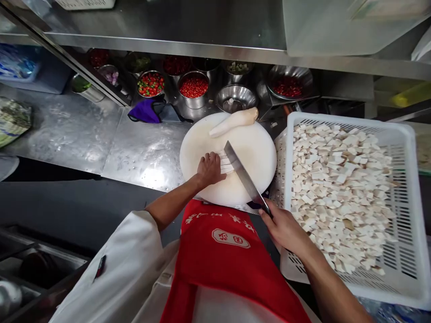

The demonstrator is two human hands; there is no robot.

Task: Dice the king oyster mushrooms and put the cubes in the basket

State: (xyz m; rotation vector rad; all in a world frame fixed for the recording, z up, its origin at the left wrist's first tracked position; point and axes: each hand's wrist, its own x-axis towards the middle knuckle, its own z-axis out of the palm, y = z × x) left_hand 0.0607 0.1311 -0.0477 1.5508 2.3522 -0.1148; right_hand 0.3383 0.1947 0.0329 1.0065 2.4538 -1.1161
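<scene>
White strips of a mushroom-like vegetable lie at the middle of a round white cutting board. My left hand presses on their left end with its fingers bent together. In my right hand is the black handle of a cleaver; its blade slants up and left over the board, just right of the strips. A whole pale stem rests near the board's far edge.
To the right, a white plastic basket holds many pale cut pieces. Metal bowls with chopped red peppers stand beneath the steel shelf. A purple and grey cloth lies left of the board.
</scene>
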